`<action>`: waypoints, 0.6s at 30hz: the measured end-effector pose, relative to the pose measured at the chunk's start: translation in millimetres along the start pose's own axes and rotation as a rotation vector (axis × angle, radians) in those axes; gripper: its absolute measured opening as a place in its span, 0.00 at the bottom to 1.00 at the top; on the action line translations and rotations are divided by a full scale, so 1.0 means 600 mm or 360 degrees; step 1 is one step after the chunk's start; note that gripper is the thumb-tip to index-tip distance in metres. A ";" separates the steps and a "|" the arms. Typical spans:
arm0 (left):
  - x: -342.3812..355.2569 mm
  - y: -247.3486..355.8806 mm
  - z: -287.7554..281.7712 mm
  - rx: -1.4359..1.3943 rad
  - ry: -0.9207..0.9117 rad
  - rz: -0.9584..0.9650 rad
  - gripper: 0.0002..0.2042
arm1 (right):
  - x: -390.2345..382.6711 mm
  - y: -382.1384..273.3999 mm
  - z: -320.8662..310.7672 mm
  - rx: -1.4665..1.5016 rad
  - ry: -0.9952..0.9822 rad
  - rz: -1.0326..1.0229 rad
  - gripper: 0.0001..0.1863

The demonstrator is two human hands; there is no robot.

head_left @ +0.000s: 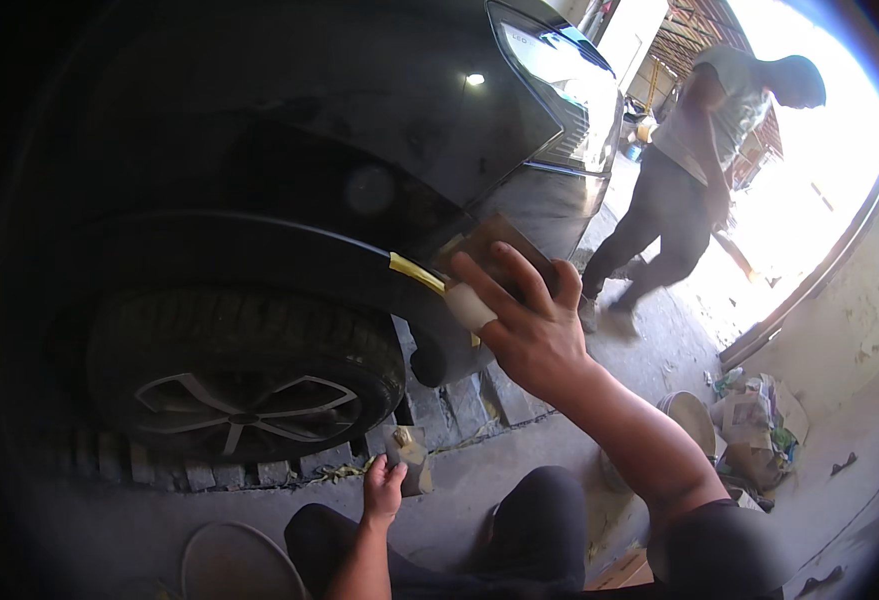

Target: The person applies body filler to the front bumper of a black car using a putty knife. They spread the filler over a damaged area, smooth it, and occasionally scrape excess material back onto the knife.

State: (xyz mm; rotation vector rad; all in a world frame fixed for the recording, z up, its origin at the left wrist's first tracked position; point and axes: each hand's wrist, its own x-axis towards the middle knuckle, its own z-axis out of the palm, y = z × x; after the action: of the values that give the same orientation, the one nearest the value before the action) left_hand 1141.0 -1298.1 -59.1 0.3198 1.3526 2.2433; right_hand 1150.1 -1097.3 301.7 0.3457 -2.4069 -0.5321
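Observation:
My right hand point(534, 325) is raised to the front bumper of a black car point(289, 150). Its fingers press a flat brown spreader-like plate point(504, 245) to the bumper corner below the headlight. A whitish wrap point(469, 308) covers part of one finger. Beside that hand, yellow masking tape point(417, 272) runs along the wheel arch edge. Low by the front wheel point(244, 410), my left hand point(384, 490) grips a small flat board point(416, 475) carrying a tan dab that looks like putty. Fingers behind the board are hidden.
A person point(684, 150) is on the floor beyond the headlight, at the right. Round tubs stand near my legs, one at lower left point(239, 560) and one at right point(687, 415). Crumpled paper and bags point(759, 425) lie by the wall. Grey paving blocks point(449, 410) edge the floor below the car.

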 end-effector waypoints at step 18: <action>0.006 -0.010 0.004 -0.0051 -0.0007 -0.0086 0.10 | 0.004 -0.004 -0.014 -0.0055 -0.0014 -0.0018 0.16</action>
State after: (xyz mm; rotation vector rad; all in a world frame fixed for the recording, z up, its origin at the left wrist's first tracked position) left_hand 1140.8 -1292.1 -63.6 0.2734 1.3063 2.2160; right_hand 1153.9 -1102.5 307.7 0.3428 -2.4024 -0.5806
